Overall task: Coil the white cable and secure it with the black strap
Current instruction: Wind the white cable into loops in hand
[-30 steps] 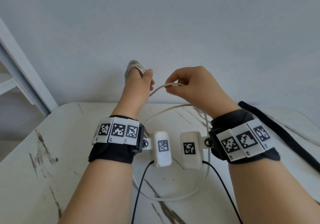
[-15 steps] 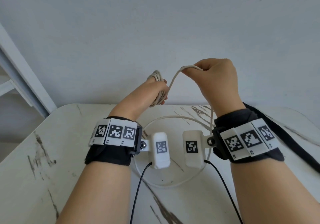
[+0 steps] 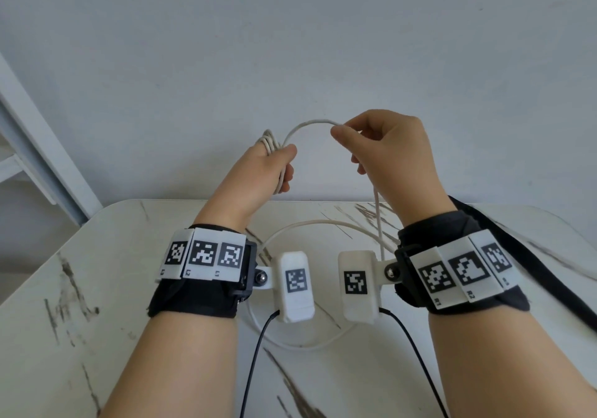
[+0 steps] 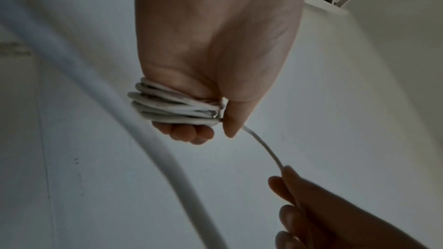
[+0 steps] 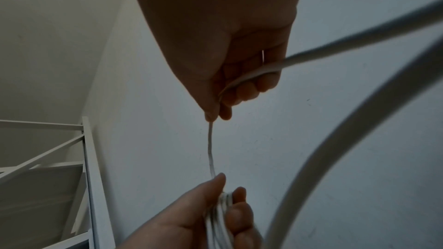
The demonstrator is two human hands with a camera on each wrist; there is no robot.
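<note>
My left hand (image 3: 274,165) is raised above the table, with several turns of the white cable (image 4: 172,108) wound round its fingers and its thumb (image 4: 233,118) pressed against the coil. From the coil the cable (image 3: 307,124) arcs over to my right hand (image 3: 381,146), which pinches it between thumb and forefinger. In the right wrist view the cable (image 5: 251,76) runs through that palm and leaves to the right. Its slack (image 3: 303,345) lies in a loop on the table under my wrists. The black strap (image 3: 529,262) lies flat on the table at the right.
The table (image 3: 80,304) is white marble with dark veins and stands against a plain pale wall. A white metal frame (image 3: 42,149) leans at the far left. Thin black leads (image 3: 255,353) hang from the wrist cameras over the table's near part.
My left hand turned the coil over and rose slightly. My right hand carried the cable up and over to the right, and the loop on the table shrank.
</note>
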